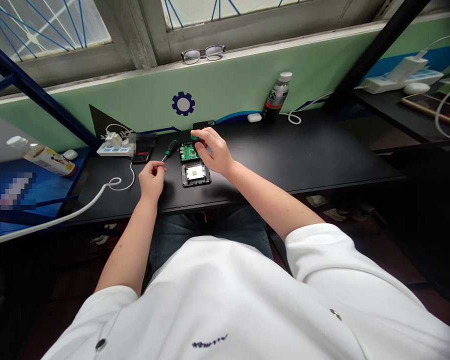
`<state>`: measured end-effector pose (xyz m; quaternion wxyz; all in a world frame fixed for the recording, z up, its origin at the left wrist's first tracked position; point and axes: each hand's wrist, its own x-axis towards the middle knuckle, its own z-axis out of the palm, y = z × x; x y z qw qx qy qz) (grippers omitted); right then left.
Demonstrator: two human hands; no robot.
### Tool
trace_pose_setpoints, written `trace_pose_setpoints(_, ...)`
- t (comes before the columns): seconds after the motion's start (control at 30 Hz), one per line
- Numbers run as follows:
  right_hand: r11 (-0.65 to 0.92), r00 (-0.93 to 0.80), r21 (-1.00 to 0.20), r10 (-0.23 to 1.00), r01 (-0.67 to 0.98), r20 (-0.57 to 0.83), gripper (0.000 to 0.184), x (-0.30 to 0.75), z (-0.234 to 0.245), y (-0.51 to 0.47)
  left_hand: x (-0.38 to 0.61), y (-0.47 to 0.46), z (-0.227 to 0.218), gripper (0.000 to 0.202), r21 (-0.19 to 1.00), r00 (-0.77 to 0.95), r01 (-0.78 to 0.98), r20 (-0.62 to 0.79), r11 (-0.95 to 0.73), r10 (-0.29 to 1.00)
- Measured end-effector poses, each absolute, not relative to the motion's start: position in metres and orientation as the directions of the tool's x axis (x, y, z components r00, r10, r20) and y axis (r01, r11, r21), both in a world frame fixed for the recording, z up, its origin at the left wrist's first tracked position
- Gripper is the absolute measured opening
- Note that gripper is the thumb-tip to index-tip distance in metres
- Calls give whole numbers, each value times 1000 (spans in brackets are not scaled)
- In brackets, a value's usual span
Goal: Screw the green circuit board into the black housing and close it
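No label reads clearly; your left hand point(152, 176) pinches the green-handled screwdriver point(169, 149), your right hand point(212, 150) grips the green circuit board point(188, 152)

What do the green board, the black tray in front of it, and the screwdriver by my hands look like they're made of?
Green board: looks like fibreglass circuit board, matte green with small parts on it. Black tray: probably moulded plastic, dull black, with a pale, possibly metal square inside. Screwdriver: green and black handle, likely plastic or rubber, with a thin shiny shaft, likely steel, at the left hand.
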<state>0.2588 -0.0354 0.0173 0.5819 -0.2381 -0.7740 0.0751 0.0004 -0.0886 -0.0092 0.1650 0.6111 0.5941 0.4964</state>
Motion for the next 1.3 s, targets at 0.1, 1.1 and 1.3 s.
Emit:
trace_pose_setpoints(0.1,867,-200,-410,472,285,859,33,255,16,-30,2,-85,-10,16,800,-220,560,395,-216,892)
trace_pose_setpoints(1.1,822,-166,-567,567,52,807,23,270,35,-32,11,-83,-12,17,635,230,661,335,-399,914)
trace_pose_setpoints(1.3,691,-175,-711,690,-132,703,28,267,32,-31,10,-82,-13,21,675,140,666,304,-317,942)
